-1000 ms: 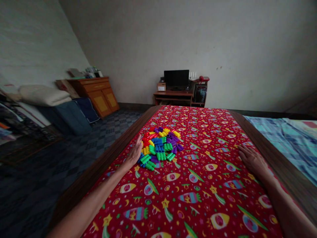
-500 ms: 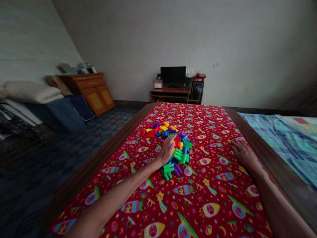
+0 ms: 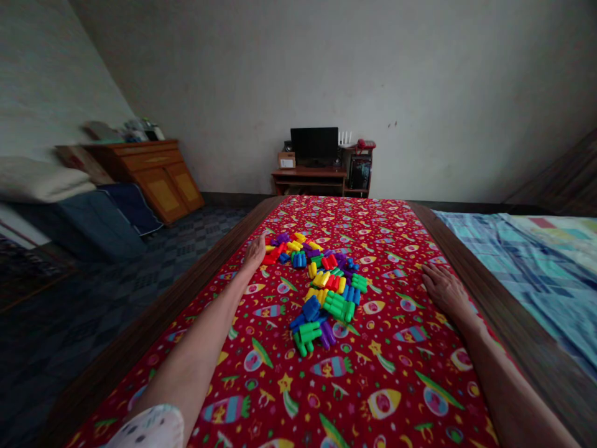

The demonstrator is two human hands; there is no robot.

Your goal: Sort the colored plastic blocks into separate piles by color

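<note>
A loose pile of plastic building blocks in red, yellow, green, blue and purple lies on the red patterned cloth. At the pile's far left end is my left hand, turned on edge beside the red blocks. Its fingers look stretched forward, partly hidden, and I see nothing held in them. My right hand rests flat on the cloth near the right edge, fingers apart, away from the blocks. Nearest to me are a green block and a purple block.
The wooden table shows a dark border round the cloth. Right of it is a bed with a blue sheet. Beyond stands a desk with a monitor. A wooden cabinet stands at the left.
My left hand has moved from the middle of the pile to its far left end, uncovering the blocks there. My right hand keeps its place on the cloth. The view has shifted slightly.
</note>
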